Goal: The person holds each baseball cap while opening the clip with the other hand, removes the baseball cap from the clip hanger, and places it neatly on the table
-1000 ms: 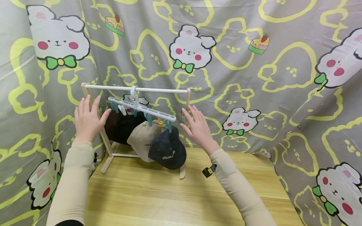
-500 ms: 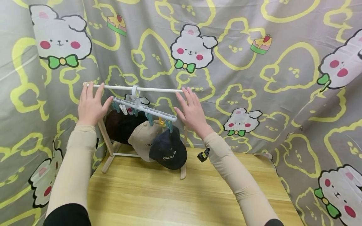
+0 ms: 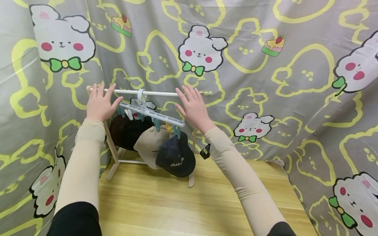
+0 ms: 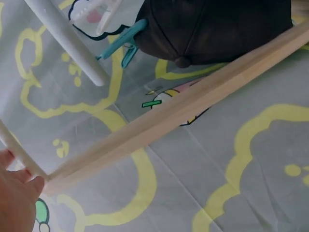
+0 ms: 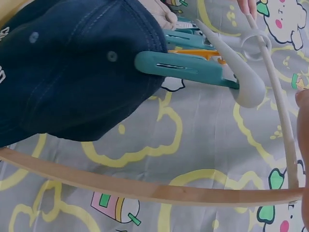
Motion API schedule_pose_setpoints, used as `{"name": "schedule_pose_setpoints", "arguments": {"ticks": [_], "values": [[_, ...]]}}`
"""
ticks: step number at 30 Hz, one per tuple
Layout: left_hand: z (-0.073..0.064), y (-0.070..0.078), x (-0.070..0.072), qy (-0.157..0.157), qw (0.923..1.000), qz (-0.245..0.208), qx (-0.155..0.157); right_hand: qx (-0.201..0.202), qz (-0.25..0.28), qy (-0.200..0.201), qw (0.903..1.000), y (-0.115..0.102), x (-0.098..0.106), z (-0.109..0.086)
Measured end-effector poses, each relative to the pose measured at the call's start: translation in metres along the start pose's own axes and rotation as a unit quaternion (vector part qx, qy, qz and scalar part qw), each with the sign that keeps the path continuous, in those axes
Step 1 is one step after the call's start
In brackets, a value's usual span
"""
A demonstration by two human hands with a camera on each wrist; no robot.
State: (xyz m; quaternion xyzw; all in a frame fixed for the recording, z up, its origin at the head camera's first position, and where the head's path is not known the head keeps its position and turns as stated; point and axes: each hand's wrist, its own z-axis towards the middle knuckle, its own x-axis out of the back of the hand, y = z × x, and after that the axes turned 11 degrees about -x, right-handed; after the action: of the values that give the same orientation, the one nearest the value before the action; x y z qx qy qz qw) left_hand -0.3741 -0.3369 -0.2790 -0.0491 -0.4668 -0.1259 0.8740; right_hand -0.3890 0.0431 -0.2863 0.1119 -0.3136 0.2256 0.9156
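A small wooden drying rack with a white rod (image 3: 127, 92) stands at the table's back left. From the rod hangs a pale blue clip hanger (image 3: 163, 119). Its teal clothespins (image 5: 186, 67) hold a navy cap (image 3: 177, 160) lettered "COLORADO", a beige cap (image 3: 147, 142) and a black cap (image 3: 131, 136) farther back. My left hand (image 3: 100, 107) reaches over the rod's left end, fingers extended; its fingertips (image 4: 35, 182) are right at the rod. My right hand (image 3: 195, 109), fingers straight and thumb apart, overlaps the rod's right end. The right post's top is hidden behind it.
The wood-grain table (image 3: 177, 206) stretches in front of the rack. A grey curtain (image 3: 254, 85) with bunny prints surrounds it on the back and sides. The rack's left foot (image 3: 113, 171) and right foot (image 3: 191, 181) rest on the table. A black device (image 3: 205, 151) sits at my right wrist.
Both hands have risen to the rod. The left hand has shifted right and up, the right hand left and up, so they are closer together. The hanger and caps have stayed in place.
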Motion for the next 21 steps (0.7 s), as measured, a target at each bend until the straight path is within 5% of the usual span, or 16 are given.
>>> {"name": "schedule_pose_setpoints", "arguments": {"ticks": [8, 21], "values": [[0.002, -0.002, -0.006, 0.027, 0.9996, 0.010, -0.004, -0.030, -0.041, -0.028, 0.9983, -0.003, -0.005, 0.005], [0.001, -0.003, -0.009, 0.029, 0.9996, 0.003, -0.006, -0.033, -0.053, -0.009, 0.9980, 0.000, -0.015, 0.000]]}}
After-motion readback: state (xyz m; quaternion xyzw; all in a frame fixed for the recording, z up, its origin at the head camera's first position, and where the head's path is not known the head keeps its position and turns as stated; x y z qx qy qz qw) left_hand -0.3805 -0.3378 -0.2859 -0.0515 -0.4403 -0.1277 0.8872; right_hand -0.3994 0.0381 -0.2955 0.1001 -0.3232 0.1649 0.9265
